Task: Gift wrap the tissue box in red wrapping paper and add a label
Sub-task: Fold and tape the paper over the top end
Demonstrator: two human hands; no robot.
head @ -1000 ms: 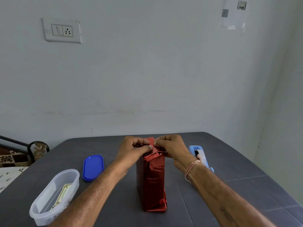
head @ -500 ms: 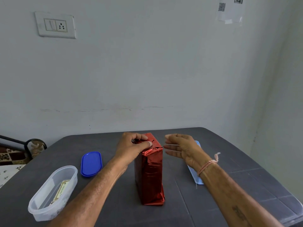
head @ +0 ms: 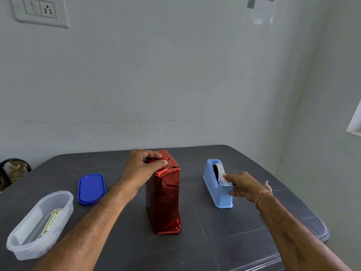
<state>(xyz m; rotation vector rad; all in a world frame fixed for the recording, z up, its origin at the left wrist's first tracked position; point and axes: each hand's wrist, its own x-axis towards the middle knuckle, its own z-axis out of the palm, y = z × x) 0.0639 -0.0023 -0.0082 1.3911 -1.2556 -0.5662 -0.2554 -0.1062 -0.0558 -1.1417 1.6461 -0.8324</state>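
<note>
The upright box in shiny, crinkled red foil paper [head: 164,196] stands on the matt dark grey table [head: 224,231]; the light blue tape dispenser [head: 216,184] looks like smooth plastic.

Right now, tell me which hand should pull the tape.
Right. The right hand is at the tape dispenser, thumb on the tape roll; the left hand pins the folded top of the wrapped box and probably shouldn't let go.

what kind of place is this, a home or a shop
Most likely a plain room in a home, though that is a guess: a painted wall with a switch and socket plate, a dark table set close to it, and what looks like a patterned chair at the left edge.
</note>
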